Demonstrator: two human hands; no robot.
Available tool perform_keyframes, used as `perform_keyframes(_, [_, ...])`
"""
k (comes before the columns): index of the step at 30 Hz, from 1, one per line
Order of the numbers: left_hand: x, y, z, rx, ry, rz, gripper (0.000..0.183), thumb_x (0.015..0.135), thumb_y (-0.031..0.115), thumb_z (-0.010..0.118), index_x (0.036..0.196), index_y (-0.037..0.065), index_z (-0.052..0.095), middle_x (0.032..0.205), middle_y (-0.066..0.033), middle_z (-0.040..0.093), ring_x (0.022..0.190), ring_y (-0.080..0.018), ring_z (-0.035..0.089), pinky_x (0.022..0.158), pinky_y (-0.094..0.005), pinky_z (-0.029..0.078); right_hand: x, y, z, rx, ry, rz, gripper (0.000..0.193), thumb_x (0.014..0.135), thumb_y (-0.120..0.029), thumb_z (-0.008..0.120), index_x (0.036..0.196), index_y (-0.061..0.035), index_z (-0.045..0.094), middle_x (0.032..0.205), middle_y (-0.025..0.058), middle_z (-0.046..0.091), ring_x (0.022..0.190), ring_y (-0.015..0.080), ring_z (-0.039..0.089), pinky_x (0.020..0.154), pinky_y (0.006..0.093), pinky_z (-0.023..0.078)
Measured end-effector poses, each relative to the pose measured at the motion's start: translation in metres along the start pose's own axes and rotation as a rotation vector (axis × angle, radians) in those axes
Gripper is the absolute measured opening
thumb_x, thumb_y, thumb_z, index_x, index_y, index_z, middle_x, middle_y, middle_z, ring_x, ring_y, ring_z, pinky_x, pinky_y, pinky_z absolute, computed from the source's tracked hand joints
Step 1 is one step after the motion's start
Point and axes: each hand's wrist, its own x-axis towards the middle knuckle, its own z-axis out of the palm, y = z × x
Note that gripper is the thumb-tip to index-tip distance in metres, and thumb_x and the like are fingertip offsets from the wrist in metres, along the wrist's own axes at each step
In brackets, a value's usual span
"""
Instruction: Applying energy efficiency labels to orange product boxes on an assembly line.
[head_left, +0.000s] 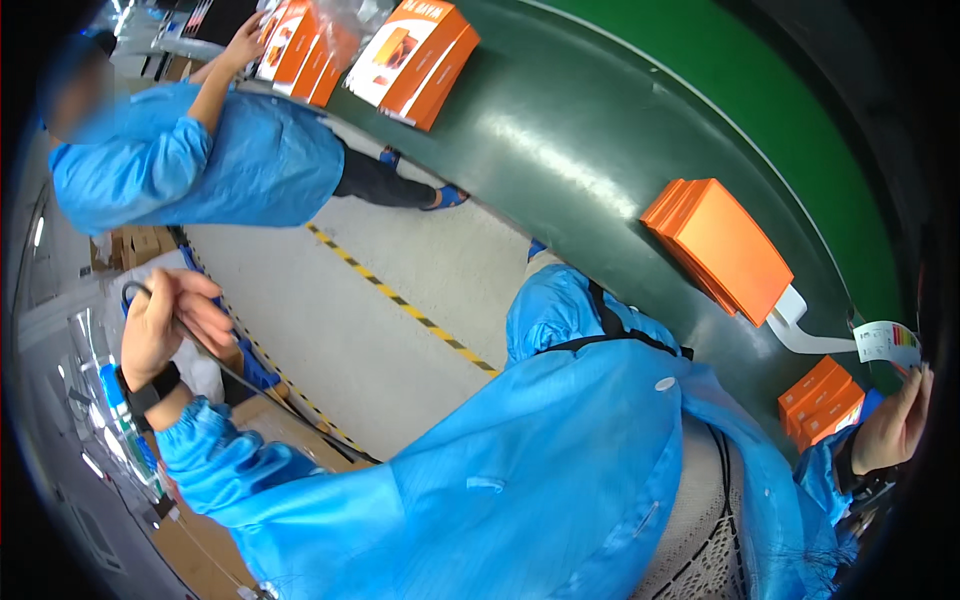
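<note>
At the left my left hand [165,325], with a black band on its wrist, has its fingers curled round a thin black cable [265,388]. The cable loops past the thumb and runs back toward my body. At the far right the fingertips of my right hand [893,428] pinch the edge of a white label [885,342] with coloured bars. From the label a curved white strip [812,342] reaches to a stack of flat orange cartons [725,250] on the dark green table. Small orange boxes [822,400] stand beside my right wrist.
A person in a blue smock [220,155] stands at the far left, one hand on orange and white boxes [298,50]. More such boxes [415,62] stand on the green table [540,120]. Yellow and black tape [400,305] marks the floor. Brown cardboard [200,550] lies at lower left.
</note>
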Motion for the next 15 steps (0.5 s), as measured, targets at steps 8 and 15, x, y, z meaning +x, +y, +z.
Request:
perform_keyframes(8, [0.117,0.025,-0.054,0.453,0.143,-0.386,0.068,0.092,0.057,0.033,0.078,-0.004,0.058,0.062,-0.0195,0.062,0.047,-0.0280,0.062,0.038,-0.0330,0.050,-0.068,-0.029,-0.009,0.031,0.050,0.383,0.015,0.085,0.008,0.053,0.098,0.0044,0.058,0.100,0.0151,0.059,0.098,0.0217,0.056,0.088,0.0302,0.043])
perform_keyframes(15, [0.202,0.138,0.130,1.049,-0.145,-0.028,0.061,0.094,0.043,0.037,0.072,-0.007,0.061,0.060,-0.0198,0.061,0.068,-0.0289,0.065,0.079,-0.0417,0.042,-0.043,-0.067,0.020,0.090,-0.060,0.418,0.013,0.074,0.006,0.064,0.086,0.0027,0.061,0.084,0.0109,0.060,0.078,0.0213,0.058,0.069,0.0285,0.046])
